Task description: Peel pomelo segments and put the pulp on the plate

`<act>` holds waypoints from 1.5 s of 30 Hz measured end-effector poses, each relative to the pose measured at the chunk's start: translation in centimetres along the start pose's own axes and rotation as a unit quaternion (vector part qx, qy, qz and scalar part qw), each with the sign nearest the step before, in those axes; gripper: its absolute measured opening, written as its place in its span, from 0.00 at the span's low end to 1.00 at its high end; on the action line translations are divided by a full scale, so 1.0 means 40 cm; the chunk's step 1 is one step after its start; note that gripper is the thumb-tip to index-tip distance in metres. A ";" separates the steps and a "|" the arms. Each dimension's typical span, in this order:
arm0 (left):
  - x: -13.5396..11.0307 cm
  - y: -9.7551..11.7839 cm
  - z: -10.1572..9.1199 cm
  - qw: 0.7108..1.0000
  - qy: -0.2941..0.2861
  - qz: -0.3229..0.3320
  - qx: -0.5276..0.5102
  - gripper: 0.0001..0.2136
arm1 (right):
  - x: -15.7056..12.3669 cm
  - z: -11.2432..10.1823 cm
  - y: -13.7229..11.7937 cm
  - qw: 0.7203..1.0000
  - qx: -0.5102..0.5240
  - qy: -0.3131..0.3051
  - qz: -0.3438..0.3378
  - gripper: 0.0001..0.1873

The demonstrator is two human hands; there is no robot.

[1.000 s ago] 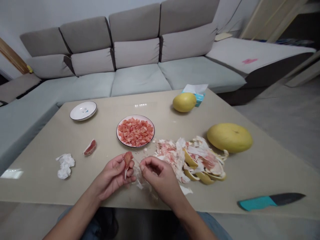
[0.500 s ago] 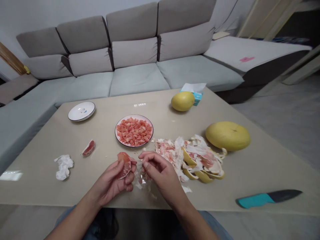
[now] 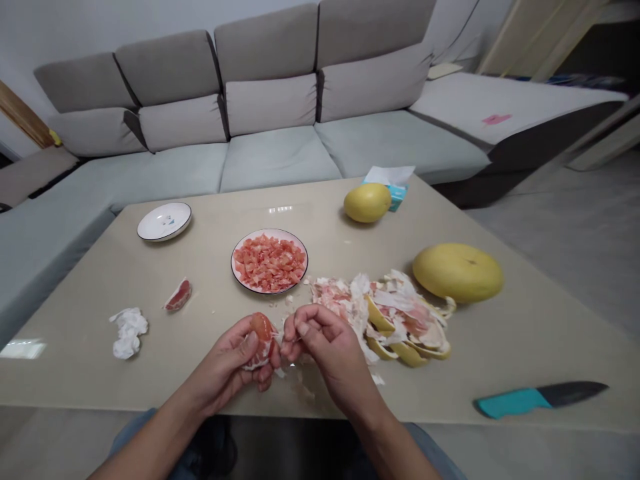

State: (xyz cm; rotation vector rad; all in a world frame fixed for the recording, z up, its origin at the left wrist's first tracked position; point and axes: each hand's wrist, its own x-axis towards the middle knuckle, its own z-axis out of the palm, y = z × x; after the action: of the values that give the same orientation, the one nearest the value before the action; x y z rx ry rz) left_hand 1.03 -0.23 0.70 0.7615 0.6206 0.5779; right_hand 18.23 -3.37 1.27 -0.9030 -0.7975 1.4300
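My left hand (image 3: 227,367) is closed around a peeled pomelo segment (image 3: 262,328), whose reddish flesh shows above the thumb with white membrane lower down. Right beside it my right hand (image 3: 325,343) is pinched, its fingertips close to the segment's edge; whatever lies between them is too small to make out. Just beyond both hands sits a plate (image 3: 233,268) heaped with pink pomelo flesh pieces (image 3: 270,261). A pile of pomelo peel and membrane (image 3: 395,320) lies to the right of my right hand.
Another pomelo segment (image 3: 179,295) and a crumpled tissue (image 3: 129,332) lie at left, a white plate (image 3: 165,221) behind them. Two whole pomelos, one farther back (image 3: 367,203) and one larger (image 3: 457,272), stand at right near a tissue box (image 3: 397,195). A turquoise-handled knife (image 3: 515,402) rests near the front edge.
My left hand has shifted slightly right and down with the pomelo segment, which has turned. My right hand's fingers have drawn closer together beside it.
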 end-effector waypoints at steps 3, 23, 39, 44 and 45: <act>0.000 0.005 0.001 1.000 0.010 0.019 -0.006 0.08 | -0.002 0.006 -0.005 1.000 -0.012 -0.006 0.024 0.12; 0.003 0.036 -0.012 0.995 0.052 0.089 -0.006 0.13 | 0.003 -0.013 0.019 0.930 -0.345 -0.016 -0.122 0.11; -0.001 0.025 -0.009 0.994 0.074 0.081 -0.012 0.23 | -0.004 -0.009 0.026 0.879 -0.458 0.007 -0.132 0.11; 0.001 0.016 -0.007 0.989 0.100 0.106 0.037 0.27 | -0.011 0.014 0.011 0.913 -0.387 0.037 -0.122 0.06; 0.002 0.014 -0.007 0.988 0.100 0.112 0.042 0.27 | -0.011 0.016 0.010 0.922 -0.367 0.041 -0.119 0.06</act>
State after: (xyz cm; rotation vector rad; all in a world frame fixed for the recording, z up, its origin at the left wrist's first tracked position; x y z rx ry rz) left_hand 0.76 0.29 0.94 0.8653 0.7537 0.8466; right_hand 17.49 -3.80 1.25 -1.3602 -1.3683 0.8612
